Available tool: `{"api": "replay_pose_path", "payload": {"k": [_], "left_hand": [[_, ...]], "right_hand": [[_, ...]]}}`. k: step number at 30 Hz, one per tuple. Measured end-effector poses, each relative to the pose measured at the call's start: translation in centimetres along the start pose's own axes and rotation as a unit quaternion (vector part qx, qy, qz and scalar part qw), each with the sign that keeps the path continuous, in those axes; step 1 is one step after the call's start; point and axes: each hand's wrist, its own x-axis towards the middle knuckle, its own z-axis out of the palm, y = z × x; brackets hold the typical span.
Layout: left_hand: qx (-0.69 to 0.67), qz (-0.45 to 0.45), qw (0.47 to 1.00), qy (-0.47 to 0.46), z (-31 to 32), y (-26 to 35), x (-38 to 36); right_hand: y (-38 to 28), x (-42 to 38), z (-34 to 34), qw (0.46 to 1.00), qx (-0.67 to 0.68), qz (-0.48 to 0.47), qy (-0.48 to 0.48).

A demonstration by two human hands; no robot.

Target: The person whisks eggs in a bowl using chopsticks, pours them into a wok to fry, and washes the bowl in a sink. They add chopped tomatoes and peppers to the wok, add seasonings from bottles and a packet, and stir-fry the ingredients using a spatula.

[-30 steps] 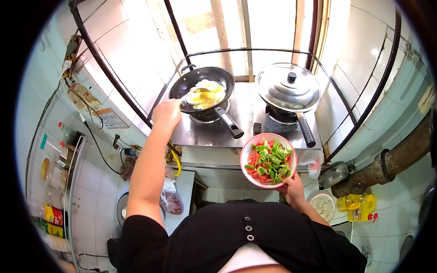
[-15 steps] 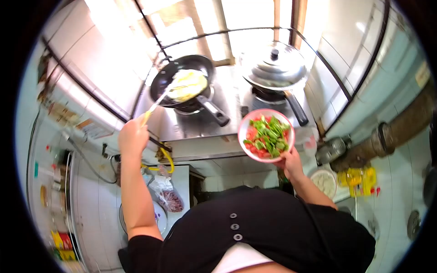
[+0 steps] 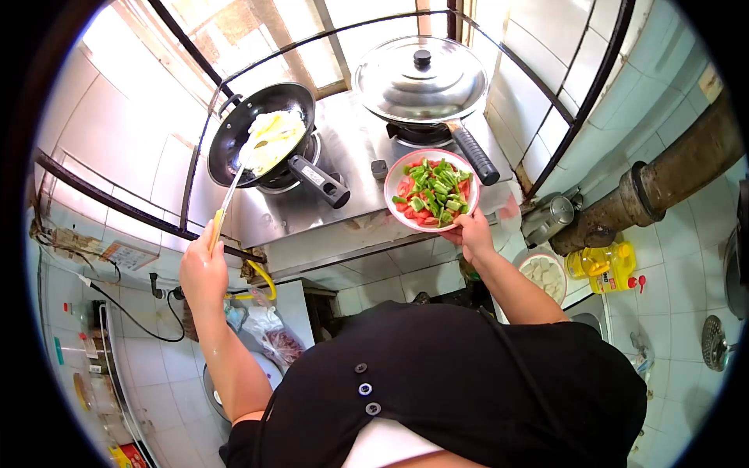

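My left hand (image 3: 204,269) is closed around the yellow handle of a spatula (image 3: 228,196), whose far end reaches into a black wok (image 3: 222,144) on the left burner. Pale yellow egg (image 3: 273,140) lies in the wok, partly over the spatula's tip. My right hand (image 3: 472,236) grips the rim of a white bowl with a pink edge (image 3: 396,173). Cut green peppers (image 3: 445,187) and red tomato pieces (image 3: 413,206) fill this bowl, held just in front of the stove's right side. Some fingers of my right hand are hidden under the bowl.
A lidded steel pan (image 3: 421,82) sits on the right burner, its black handle (image 3: 474,152) pointing toward me. Black metal rails (image 3: 328,35) surround the stove (image 3: 343,129). At right are a bowl of white pieces (image 3: 544,277), an oil bottle (image 3: 612,267) and a thick pipe (image 3: 647,195).
The whole view has shifted, so the stove and pans appear further left and higher. My hands keep hold of the spatula and the bowl; the bowl now appears closer to the lidded pan's handle.
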Motion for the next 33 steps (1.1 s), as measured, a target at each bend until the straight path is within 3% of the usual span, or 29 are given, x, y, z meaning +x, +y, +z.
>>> {"api": "replay_pose_path", "payload": {"k": [6, 14, 15, 18, 22, 26, 30, 32, 33], "left_hand": [[0.015, -0.016, 1.0, 0.002, -2.9, 0.6, 0.3], [0.124, -0.025, 0.989, -0.078, -7.9, 1.7, 2.9], [0.132, -0.019, 0.987, -0.092, -8.1, 2.1, 3.2], [0.138, 0.09, 0.986, -0.016, -3.9, 0.7, 5.6], [0.189, -0.006, 0.981, -0.047, 0.4, -0.2, 11.4], [0.293, -0.023, 0.952, -0.086, -2.6, 1.3, 15.1], [0.226, -0.222, 0.91, -0.266, -5.3, 3.1, 19.3], [0.141, -0.293, 0.892, -0.316, -4.3, 0.4, 21.1], [0.101, -0.285, 0.894, -0.33, -4.0, 0.0, 20.7]], "right_hand": [[1.5, 1.4, 0.9, 0.999, 0.03, -0.006, -0.01], [0.1, 1.4, 2.2, 0.996, 0.036, 0.069, -0.032], [0.3, 1.6, 2.0, 0.996, 0.036, 0.069, -0.037], [0.6, 1.8, 1.9, 0.996, 0.037, 0.068, -0.037], [0.6, 1.4, 2.1, 0.996, 0.038, 0.075, -0.016], [1.5, 2.1, 2.1, 0.994, 0.082, 0.064, -0.015], [2.6, 3.1, 2.6, 0.987, 0.131, 0.088, 0.014], [3.8, 3.8, 2.4, 0.988, 0.127, 0.083, 0.028], [3.3, 3.2, 2.9, 0.991, 0.108, 0.072, 0.033]]}}
